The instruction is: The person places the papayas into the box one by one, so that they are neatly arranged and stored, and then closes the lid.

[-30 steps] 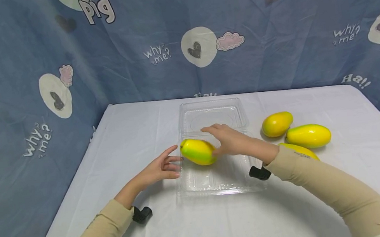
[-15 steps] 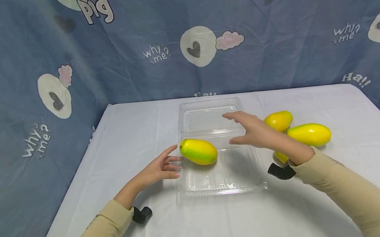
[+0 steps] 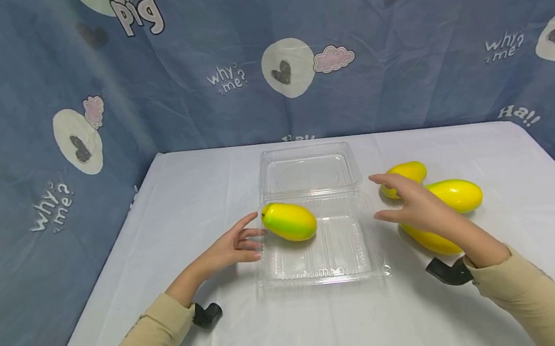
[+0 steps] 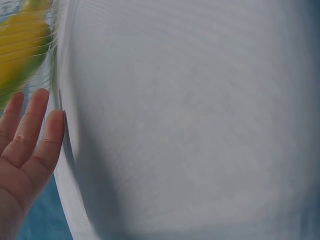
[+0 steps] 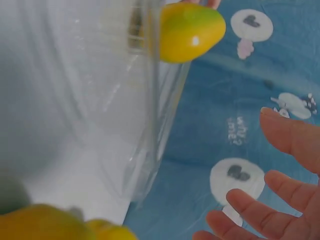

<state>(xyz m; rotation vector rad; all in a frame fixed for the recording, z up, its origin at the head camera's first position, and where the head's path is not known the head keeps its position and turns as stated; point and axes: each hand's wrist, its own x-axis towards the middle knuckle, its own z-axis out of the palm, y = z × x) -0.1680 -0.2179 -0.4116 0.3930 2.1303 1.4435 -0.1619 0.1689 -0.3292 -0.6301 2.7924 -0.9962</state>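
Here, left hand [image 3: 227, 250] beside one box [image 3: 338, 252], one fruit [image 3: 290, 221] inside, right hand [image 3: 421, 207] near three more fruits [image 3: 460, 196], both hands' fingers apart, one table [image 3: 326, 327].

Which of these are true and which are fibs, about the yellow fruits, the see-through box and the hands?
1. One yellow fruit lies in the clear box. True.
2. The box's lid is closed. False: the lid is open.
3. Three more fruits are right of the box. True.
4. The right hand is squeezing a fruit. False: the right hand holds nothing.
5. The left hand is by the box's left edge. True.
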